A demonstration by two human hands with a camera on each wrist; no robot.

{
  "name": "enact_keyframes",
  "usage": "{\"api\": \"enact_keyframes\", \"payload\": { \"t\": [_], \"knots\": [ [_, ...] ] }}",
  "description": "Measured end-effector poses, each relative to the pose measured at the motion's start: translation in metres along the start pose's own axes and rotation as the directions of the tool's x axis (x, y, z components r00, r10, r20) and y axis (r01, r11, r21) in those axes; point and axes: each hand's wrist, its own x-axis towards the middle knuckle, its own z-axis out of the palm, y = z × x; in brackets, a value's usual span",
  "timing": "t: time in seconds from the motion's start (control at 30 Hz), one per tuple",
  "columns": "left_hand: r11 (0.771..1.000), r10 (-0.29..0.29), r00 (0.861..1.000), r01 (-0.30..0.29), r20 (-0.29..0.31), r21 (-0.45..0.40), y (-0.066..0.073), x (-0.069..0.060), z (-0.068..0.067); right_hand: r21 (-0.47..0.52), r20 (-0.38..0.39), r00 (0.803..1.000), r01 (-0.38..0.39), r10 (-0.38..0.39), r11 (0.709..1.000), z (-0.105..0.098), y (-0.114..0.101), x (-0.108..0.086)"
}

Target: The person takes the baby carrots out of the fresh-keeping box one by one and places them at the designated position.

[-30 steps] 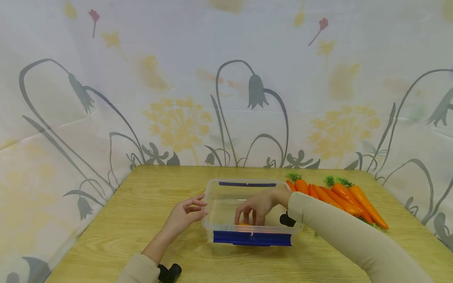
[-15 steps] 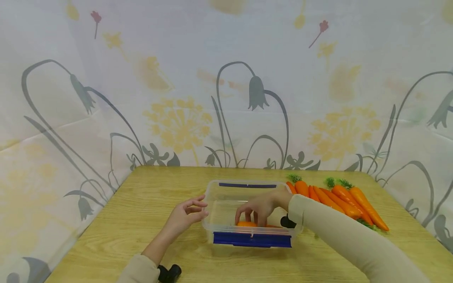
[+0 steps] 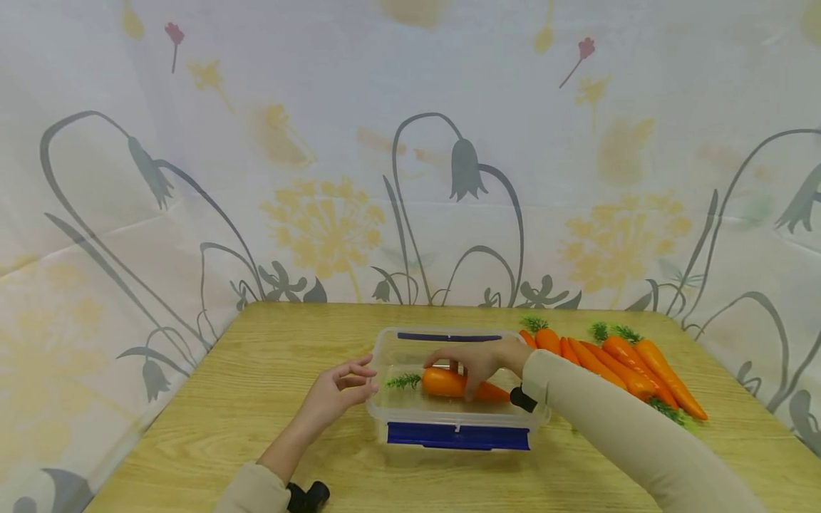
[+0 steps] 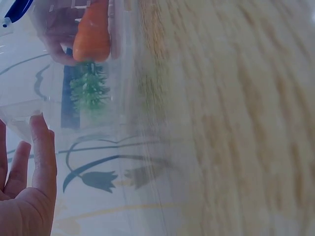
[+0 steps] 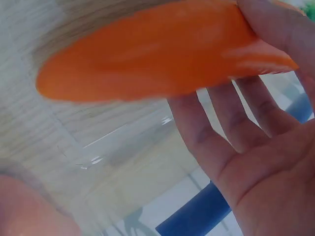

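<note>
My right hand (image 3: 474,360) reaches into a clear plastic container (image 3: 400,413) and grips an orange carrot (image 3: 442,383) with a green leafy top. Thumb and fingers lie on opposite sides of the carrot (image 5: 147,54) in the right wrist view, and it is held above the container's floor. Its top points left and its tip points right. My left hand (image 3: 335,393) is at the container's left side, fingers loosely extended. In the left wrist view a fingertip of the left hand (image 4: 37,172) touches the clear rim corner.
Several carrots (image 3: 616,363) lie side by side on the wooden table (image 3: 288,335), right of the container. A blue latch (image 3: 458,435) hangs on the container's front, with another blue latch (image 3: 449,337) at the back. A patterned cloth (image 3: 423,228) stands behind the table.
The right hand has raised the carrot inside the container, so it has come up from behind the front wall into full view. The left hand has stayed in place.
</note>
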Motion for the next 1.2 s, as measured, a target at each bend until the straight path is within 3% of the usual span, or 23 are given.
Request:
{"api": "enact_keyframes", "payload": {
  "t": [0.27, 0.53, 0.77, 1.2],
  "knots": [
    [1.000, -0.003, 1.000, 0.003, -0.003, 0.003, 0.000, 0.000, 0.000, -0.031, -0.045, 0.999, -0.030, 0.028, 0.999, -0.006, -0.004, -0.009],
    [1.000, -0.011, 1.000, 0.011, -0.012, 0.003, 0.002, -0.001, 0.000, 0.008, -0.094, 0.994, 0.051, -0.050, 0.999, -0.020, -0.013, -0.027],
    [1.000, -0.009, 1.000, 0.009, -0.006, 0.012, 0.003, -0.001, 0.000, 0.030, -0.118, 0.992, 0.059, -0.055, 0.998, -0.025, -0.017, -0.045],
    [1.000, -0.012, 1.000, 0.012, 0.000, 0.001, 0.003, -0.001, 0.000, 0.127, -0.280, 0.960, 0.041, -0.004, 0.991, -0.035, -0.019, -0.080]
  ]
}}
